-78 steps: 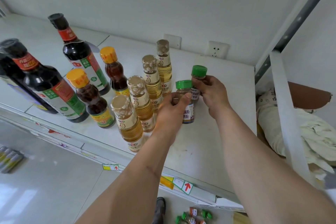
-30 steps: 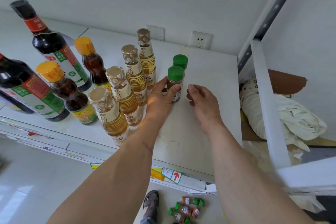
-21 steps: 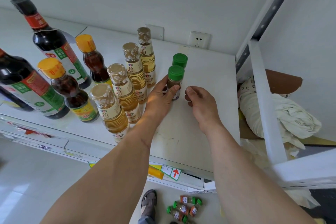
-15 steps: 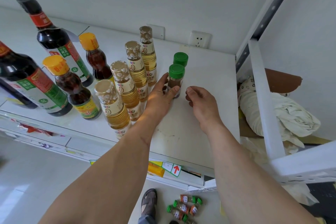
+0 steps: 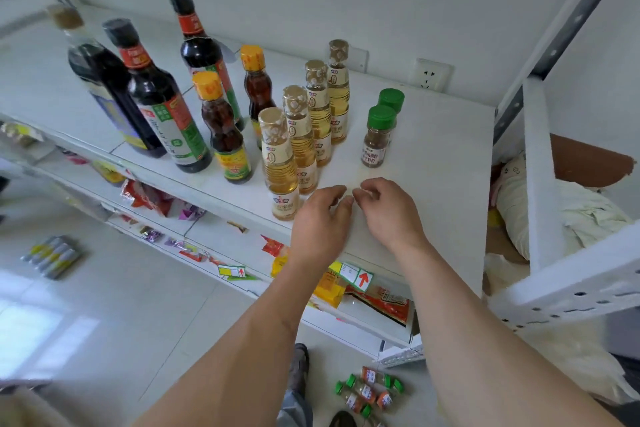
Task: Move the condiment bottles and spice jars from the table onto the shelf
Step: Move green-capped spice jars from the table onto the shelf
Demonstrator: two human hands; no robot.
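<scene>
Both hands hover empty over the shelf [image 5: 433,204], left hand [image 5: 320,222] and right hand [image 5: 389,211] loosely curled with no grip on anything, just short of the two green-capped spice jars [image 5: 377,139] standing beside the vinegar bottles [image 5: 304,139].

Three tall dark sauce bottles [image 5: 152,104], two orange-capped bottles [image 5: 225,135], four pale vinegar bottles [image 5: 304,139], two green-capped spice jars [image 5: 377,135]

Bare shelf [image 5: 433,191] lies open at centre right of the frame; the golden bottles [image 5: 294,149] crowd its left, the green-capped jars [image 5: 377,135] stand behind.
</scene>
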